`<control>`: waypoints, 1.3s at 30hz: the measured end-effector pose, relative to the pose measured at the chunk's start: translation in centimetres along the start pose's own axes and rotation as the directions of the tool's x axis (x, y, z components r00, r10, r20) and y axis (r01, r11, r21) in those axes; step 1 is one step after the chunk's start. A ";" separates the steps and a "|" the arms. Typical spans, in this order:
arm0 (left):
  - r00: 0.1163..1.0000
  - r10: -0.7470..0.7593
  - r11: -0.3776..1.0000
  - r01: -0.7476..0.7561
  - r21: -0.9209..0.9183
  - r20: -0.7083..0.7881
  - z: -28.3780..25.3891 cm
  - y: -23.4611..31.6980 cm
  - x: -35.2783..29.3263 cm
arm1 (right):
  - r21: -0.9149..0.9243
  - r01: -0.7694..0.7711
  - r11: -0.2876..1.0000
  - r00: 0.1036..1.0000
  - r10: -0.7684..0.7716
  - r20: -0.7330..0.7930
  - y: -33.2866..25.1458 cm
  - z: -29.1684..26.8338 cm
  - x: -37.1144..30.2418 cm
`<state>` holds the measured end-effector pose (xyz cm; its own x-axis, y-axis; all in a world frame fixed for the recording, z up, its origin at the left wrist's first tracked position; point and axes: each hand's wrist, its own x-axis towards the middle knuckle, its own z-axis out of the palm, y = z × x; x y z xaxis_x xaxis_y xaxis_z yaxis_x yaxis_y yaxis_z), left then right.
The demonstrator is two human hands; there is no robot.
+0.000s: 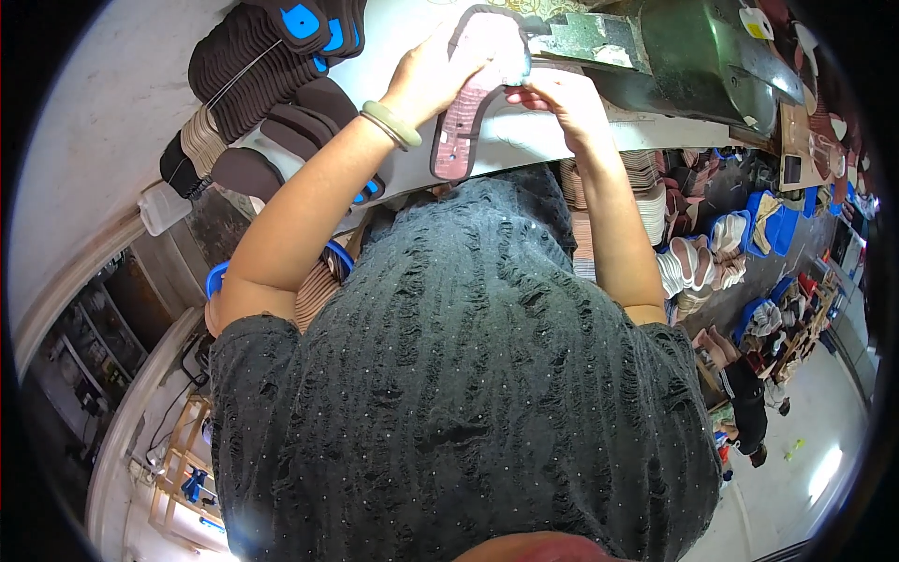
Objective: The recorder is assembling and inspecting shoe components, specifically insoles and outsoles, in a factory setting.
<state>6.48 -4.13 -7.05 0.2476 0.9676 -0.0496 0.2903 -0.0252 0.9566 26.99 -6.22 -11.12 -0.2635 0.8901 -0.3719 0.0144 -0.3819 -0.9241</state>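
Observation:
A shoe insole [459, 126], pinkish with a dark edge binding, lies tilted over the white worktable's near edge. My left hand [433, 73] is closed on its upper left side, fingers over the top face. At the insole's right edge, my right hand [565, 101] pinches with thumb and fingertips. A small pale blue spot shows by those fingertips; I cannot make out what it is. Beside the insole's far end sits the metal plate [588, 41] of a dark green sewing machine [698, 61].
Tied stacks of dark insoles [248, 70], some with blue patches, stand on the left of the white table [389, 42], with loose dark insoles [248, 173] nearer. Blue bins [775, 228] and stacked pieces [688, 262] are on the right. Another person [746, 403] is farther off.

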 end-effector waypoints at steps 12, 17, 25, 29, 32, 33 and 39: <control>0.965 -0.035 0.991 0.068 0.117 -0.262 2.6 -2.1 0.2 | 0.202 -0.031 0.979 0.997 0.044 -0.061 3.4 3.8 -2.8; 0.943 -0.003 0.986 0.057 0.153 -0.332 3.4 -3.1 0.7 | 0.179 -0.023 0.984 0.999 0.030 -0.036 3.9 2.2 -2.3; 0.855 -0.059 0.968 0.174 0.178 -0.516 3.9 -5.8 2.9 | 0.130 0.018 0.991 0.995 -0.006 -0.097 2.6 0.8 -0.9; 0.894 -0.147 0.920 0.281 0.275 -0.424 2.0 -5.7 3.0 | -0.082 -0.043 0.996 0.999 0.040 -0.031 1.3 1.0 -0.1; 0.936 -0.267 0.948 0.212 -0.237 -0.231 0.1 -5.1 2.3 | -0.314 0.073 0.947 0.996 -0.054 0.069 0.6 3.0 -0.7; 0.972 -0.209 0.834 0.121 -0.538 -0.105 -0.4 -4.3 1.4 | -0.146 0.048 0.988 0.997 -0.039 0.065 -0.1 4.1 -1.6; 0.990 -0.039 0.451 0.138 -0.882 0.135 -1.4 -1.1 -4.1 | -0.594 0.331 0.733 0.894 -0.445 -0.052 -4.0 7.3 -4.8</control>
<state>3.87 -7.74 -7.52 0.3584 0.9251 -0.1252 -0.6504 0.3436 0.6774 21.10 -10.76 -5.03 -0.1923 0.9785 0.0742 0.4967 0.1623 -0.8526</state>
